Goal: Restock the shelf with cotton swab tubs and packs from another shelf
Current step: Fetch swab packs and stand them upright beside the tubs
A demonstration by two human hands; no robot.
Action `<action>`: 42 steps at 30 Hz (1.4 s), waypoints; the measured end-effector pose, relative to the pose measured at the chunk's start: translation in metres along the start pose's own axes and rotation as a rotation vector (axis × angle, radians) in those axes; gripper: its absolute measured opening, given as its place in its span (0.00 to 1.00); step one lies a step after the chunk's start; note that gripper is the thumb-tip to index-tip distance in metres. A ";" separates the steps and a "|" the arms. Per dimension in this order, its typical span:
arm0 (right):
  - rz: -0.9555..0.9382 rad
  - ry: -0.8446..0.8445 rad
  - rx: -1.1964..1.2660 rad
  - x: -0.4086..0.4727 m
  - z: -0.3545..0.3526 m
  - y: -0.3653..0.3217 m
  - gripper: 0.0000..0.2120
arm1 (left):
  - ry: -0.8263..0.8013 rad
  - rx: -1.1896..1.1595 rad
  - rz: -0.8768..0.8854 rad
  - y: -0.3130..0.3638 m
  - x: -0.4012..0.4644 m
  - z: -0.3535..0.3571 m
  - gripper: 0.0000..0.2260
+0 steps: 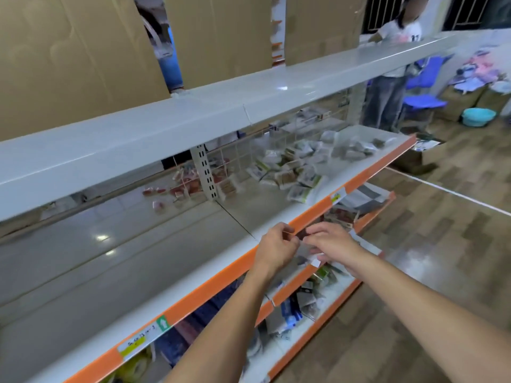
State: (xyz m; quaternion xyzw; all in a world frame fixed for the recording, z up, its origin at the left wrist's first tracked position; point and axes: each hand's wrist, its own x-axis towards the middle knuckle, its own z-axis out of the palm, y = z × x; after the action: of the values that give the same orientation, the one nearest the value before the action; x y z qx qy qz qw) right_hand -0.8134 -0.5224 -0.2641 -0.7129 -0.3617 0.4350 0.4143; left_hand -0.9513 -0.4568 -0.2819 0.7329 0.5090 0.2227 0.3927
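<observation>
Orange shelf edge (210,286), teal basin (478,116)

Wood-pattern floor (431,244), cardboard sheets (69,51) lining the wall, barred windows (387,12), blue chair (423,100), teal basin (478,116).

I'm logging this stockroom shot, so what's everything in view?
Shelf: one, white with orange edge, mostly bare in front.
Packs: a loose pile, white-green, far right on that shelf.
Red packets: a few, behind the wire back.
Top shelf: one, white, above.
Cardboard sheets: several, brown, behind.
Lower shelves: mixed goods, blurred.
Basin: one, teal, floor far right.
Chair: one, blue.
Another person: one, white top, aisle end.
Left hand, right hand: together at the orange edge; what they pinch is unclear.
</observation>
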 end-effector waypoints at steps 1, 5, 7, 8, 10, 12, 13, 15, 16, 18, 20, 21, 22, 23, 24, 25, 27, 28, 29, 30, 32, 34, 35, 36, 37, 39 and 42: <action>-0.004 0.018 0.003 0.009 -0.008 0.003 0.12 | -0.010 0.004 0.000 0.004 0.008 0.007 0.11; 0.004 0.067 0.002 0.054 -0.037 0.009 0.12 | -0.035 0.007 0.000 0.018 0.050 0.032 0.12; -0.003 0.083 -0.001 0.079 -0.051 0.009 0.11 | -0.037 0.011 0.000 0.025 0.076 0.043 0.13; -0.006 0.087 -0.002 0.092 -0.058 0.008 0.11 | -0.034 0.006 0.004 0.028 0.090 0.047 0.13; -0.002 0.078 -0.002 0.115 -0.072 0.006 0.11 | -0.031 0.003 -0.008 0.036 0.117 0.056 0.14; 0.001 0.060 -0.004 0.140 -0.085 0.003 0.11 | -0.035 0.021 -0.018 0.044 0.141 0.062 0.16; 0.001 0.061 -0.009 0.152 -0.090 0.001 0.11 | -0.030 0.026 -0.014 0.047 0.153 0.066 0.16; -0.011 0.064 -0.007 0.177 -0.102 -0.003 0.11 | -0.002 0.014 0.000 0.054 0.176 0.069 0.15; -0.014 0.060 0.000 0.190 -0.107 -0.004 0.11 | 0.019 0.010 0.007 0.056 0.187 0.069 0.13; -0.010 0.041 0.001 0.213 -0.115 -0.006 0.11 | 0.052 0.049 0.009 0.061 0.206 0.070 0.12; -0.012 0.009 -0.012 0.233 -0.120 -0.006 0.14 | 0.060 0.119 -0.006 0.065 0.221 0.072 0.13; -0.011 -0.001 -0.016 0.244 -0.123 -0.007 0.15 | 0.061 0.151 -0.008 0.068 0.228 0.073 0.14; -0.011 -0.012 -0.017 0.256 -0.125 -0.007 0.15 | 0.065 0.170 -0.003 0.069 0.236 0.075 0.14; -0.012 -0.026 -0.020 0.268 -0.128 -0.008 0.15 | 0.070 0.173 0.006 0.070 0.243 0.077 0.15; -0.013 -0.039 -0.027 0.280 -0.131 -0.009 0.15 | 0.076 0.170 0.026 0.072 0.249 0.079 0.14; -0.013 -0.045 -0.047 0.292 -0.134 -0.010 0.16 | 0.082 0.167 0.053 0.074 0.255 0.081 0.13; -0.028 -0.037 -0.100 0.317 -0.141 -0.011 0.16 | 0.116 0.254 0.115 0.078 0.268 0.086 0.09; -0.041 -0.038 -0.121 0.329 -0.145 -0.012 0.14 | 0.142 0.340 0.140 0.078 0.274 0.088 0.10; -0.052 -0.047 -0.146 0.340 -0.148 -0.013 0.12 | 0.160 0.405 0.158 0.078 0.280 0.091 0.12; -0.064 -0.066 -0.174 0.352 -0.151 -0.015 0.11 | 0.166 0.426 0.172 0.078 0.285 0.093 0.14; -0.073 -0.129 -0.223 0.373 -0.156 -0.019 0.11 | 0.136 0.441 0.167 0.078 0.291 0.098 0.18; -0.076 -0.186 -0.243 0.388 -0.160 -0.025 0.12 | 0.123 0.559 0.154 0.079 0.296 0.103 0.21; -0.074 -0.222 -0.259 0.396 -0.161 -0.027 0.13 | 0.137 0.613 0.134 0.081 0.298 0.106 0.21; -0.073 -0.237 -0.262 0.400 -0.162 -0.028 0.13 | 0.142 0.649 0.125 0.082 0.298 0.106 0.21; -0.075 -0.239 -0.256 0.402 -0.161 -0.028 0.13 | 0.141 0.674 0.126 0.083 0.298 0.106 0.20; -0.106 -0.261 -0.267 0.407 -0.160 -0.030 0.17 | 0.171 0.719 0.108 0.084 0.298 0.107 0.18; -0.094 -0.289 -0.224 0.415 -0.158 -0.031 0.17 | 0.197 0.789 0.068 0.086 0.297 0.108 0.22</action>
State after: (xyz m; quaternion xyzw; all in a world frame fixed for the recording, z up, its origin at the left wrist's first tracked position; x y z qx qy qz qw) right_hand -0.5238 -0.1899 -0.3253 -0.6671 -0.4963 0.4700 0.2962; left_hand -0.7100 -0.2356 -0.2981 0.8189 0.5659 0.0922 0.0234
